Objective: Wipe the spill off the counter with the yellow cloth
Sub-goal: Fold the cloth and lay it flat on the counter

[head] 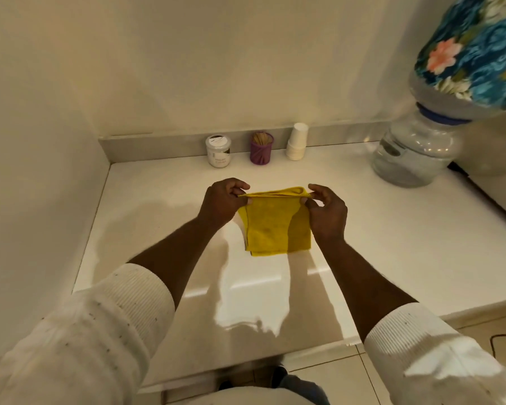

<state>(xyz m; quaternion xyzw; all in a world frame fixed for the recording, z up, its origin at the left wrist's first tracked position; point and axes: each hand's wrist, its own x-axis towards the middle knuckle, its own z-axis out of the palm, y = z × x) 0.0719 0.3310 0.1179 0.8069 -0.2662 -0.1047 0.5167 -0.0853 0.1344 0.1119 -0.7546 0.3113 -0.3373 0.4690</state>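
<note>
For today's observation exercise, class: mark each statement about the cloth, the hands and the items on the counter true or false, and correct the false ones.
1. Both hands hold the yellow cloth by its top edge. True: left hand, right hand.
2. The cloth lies spread flat on the counter. False: it hangs folded from the hands.
3. A purple toothpick holder stands between a white jar and stacked paper cups. True.
4. The water dispenser bottle stands at the left wall. False: it is on the right.

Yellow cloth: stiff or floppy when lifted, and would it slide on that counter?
Likely floppy: the folded yellow cloth hangs limp below the left hand and right hand pinching its top edge. Probably light. It may slide easily on the glossy white counter.
</note>
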